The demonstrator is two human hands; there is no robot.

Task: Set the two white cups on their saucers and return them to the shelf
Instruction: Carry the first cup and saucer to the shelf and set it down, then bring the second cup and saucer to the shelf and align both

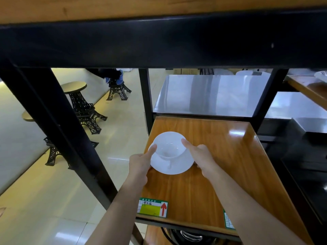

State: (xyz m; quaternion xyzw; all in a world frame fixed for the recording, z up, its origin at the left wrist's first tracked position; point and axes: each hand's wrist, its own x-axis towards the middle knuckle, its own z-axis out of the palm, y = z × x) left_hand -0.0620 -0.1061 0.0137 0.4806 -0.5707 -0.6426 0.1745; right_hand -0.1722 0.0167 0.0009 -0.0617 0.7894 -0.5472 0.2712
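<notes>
One white cup [169,145] stands upright on a white saucer [178,164] at the left of the wooden shelf board [221,156]. My left hand [139,160] grips the saucer's left edge, with its forefinger up against the cup's rim. My right hand [200,156] holds the saucer's right edge, and its forefinger touches the cup's right rim. Whether the saucer rests on the board or is just above it I cannot tell. Only this one cup and saucer are in view.
A thick black beam [159,41] of the shelf above crosses the top of the view, with a slanted black post [58,124] at left. Green labels [153,207] mark the board's front edge. Steel tables [212,94] stand behind; stools [83,106] on the tiled floor at left.
</notes>
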